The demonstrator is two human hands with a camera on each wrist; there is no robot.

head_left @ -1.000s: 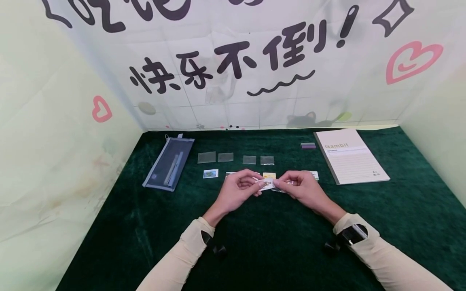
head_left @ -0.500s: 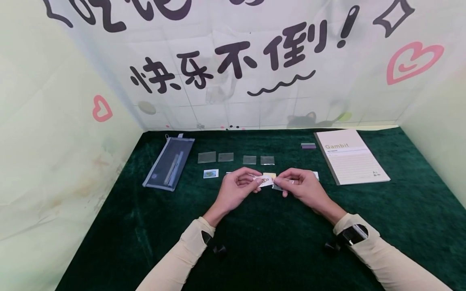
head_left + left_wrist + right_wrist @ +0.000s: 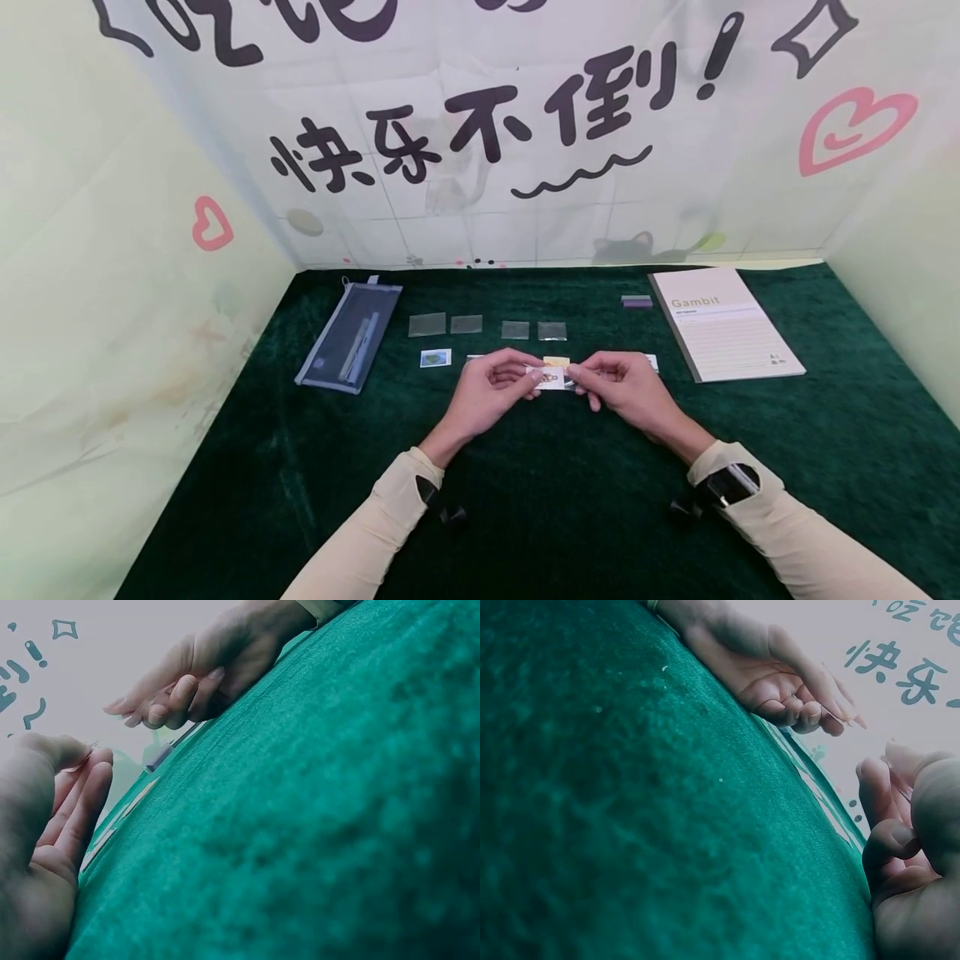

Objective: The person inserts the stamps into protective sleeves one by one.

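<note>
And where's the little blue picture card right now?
In the head view, the blue picture card lies left of centre on the green cloth, between the zip pouch and the person's left hand, which pinches a white card.

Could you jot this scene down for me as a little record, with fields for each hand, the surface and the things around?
Left hand: pinches a small white card with a printed picture
Right hand: beside the card; seems to pinch a clear piece, mostly hidden
Beyond the hands: four flat clear squares in a row
Far left: see-through pouch, slim items inside
Far right: notebook marked Gambit
Surface: dark green cloth
</note>
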